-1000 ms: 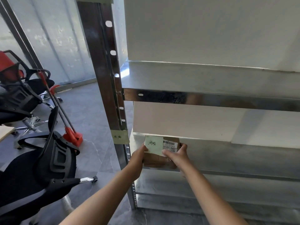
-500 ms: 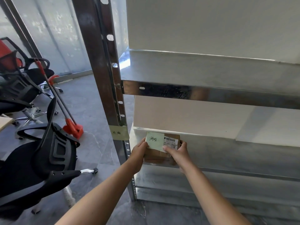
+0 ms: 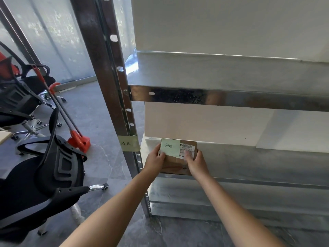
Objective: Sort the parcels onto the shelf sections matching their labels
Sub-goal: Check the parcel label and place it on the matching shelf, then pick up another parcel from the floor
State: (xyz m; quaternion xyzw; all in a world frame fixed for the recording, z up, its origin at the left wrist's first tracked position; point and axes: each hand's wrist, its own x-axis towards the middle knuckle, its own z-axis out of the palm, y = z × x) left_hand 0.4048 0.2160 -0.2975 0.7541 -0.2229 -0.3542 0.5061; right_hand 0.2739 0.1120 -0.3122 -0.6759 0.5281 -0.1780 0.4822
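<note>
A small brown cardboard parcel (image 3: pixel 175 164) lies at the left end of a lower metal shelf (image 3: pixel 249 163). A pale green note (image 3: pixel 170 147) with handwriting and a white barcode label (image 3: pixel 186 150) cover its top. My left hand (image 3: pixel 154 160) grips the parcel's left side, thumb on the green note. My right hand (image 3: pixel 196 162) holds its right side, thumb on the barcode label. A yellowish handwritten tag (image 3: pixel 128 143) is stuck on the shelf's upright post (image 3: pixel 106 86), level with this shelf.
An upper shelf (image 3: pixel 222 73) and a lower one (image 3: pixel 231 198) show nothing on them. Black office chairs (image 3: pixel 48 175) stand left of the post, and a red-headed mop (image 3: pixel 78 139) leans there. The floor is grey tile.
Both hands have kept hold of the parcel and pushed it a little further onto the shelf. The view has moved slightly closer and lower.
</note>
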